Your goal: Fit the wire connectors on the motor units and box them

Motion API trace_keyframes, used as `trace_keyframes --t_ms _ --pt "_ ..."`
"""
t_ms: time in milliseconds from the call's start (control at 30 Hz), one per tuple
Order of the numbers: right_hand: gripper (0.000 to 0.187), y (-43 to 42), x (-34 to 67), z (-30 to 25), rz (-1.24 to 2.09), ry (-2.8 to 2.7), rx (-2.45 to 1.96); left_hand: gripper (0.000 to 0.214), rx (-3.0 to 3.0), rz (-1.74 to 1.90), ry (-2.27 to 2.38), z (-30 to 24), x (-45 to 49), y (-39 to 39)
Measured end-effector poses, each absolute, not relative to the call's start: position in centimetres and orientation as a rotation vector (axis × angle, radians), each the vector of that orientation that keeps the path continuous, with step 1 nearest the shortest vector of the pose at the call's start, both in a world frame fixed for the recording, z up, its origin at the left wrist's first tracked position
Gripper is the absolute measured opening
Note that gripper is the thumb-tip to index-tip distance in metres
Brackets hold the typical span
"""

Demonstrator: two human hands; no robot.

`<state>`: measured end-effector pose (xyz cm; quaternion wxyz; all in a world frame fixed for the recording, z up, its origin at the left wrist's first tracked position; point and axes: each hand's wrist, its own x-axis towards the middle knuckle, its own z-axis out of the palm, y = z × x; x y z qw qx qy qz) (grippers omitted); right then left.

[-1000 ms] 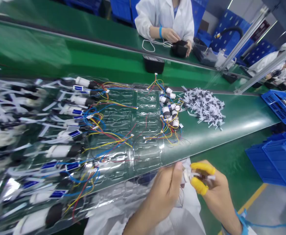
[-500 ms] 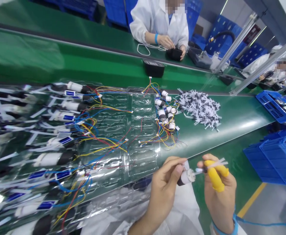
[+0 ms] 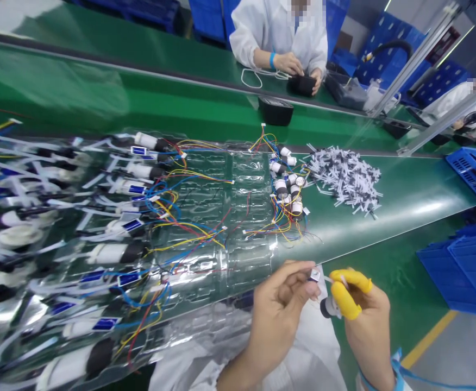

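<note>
Left hand (image 3: 276,309): fingers pinching small white-faced block (image 3: 315,275).
Right hand (image 3: 366,312): yellow-capped fingers (image 3: 346,301) closed on thin white strip (image 3: 328,279).
White-and-black cylinder (image 3: 330,308): now against right fingers, off bench (image 3: 401,190); half-second ago, in left fingers.

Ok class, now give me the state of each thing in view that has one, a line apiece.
Left hand: pinching a small block.
Small block: held.
Right hand: yellow-covered fingers bent, holding a cylinder.
Cylinder: held, tilted.
Plastic tray: uncovered.
White strips: heaped loosely.
Coloured wires: tangled.
Blue crate: open-topped, holding things.
</note>
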<state>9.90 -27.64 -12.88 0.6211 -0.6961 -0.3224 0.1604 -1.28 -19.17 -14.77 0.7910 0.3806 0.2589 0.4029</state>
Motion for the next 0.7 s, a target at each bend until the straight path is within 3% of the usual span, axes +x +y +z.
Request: trace_keyframes --t_ms 500,700 --pt "0.014 -27.38 9.14 -12.51 0.342 -0.926 -1.592 0.017 1.044 1.027 0.56 -15.18 -1.75 -19.35" --pt "0.025 -27.84 9.09 -12.59 0.344 -0.967 -1.662 0.008 1.023 1.001 0.536 -15.23 -1.73 -19.41"
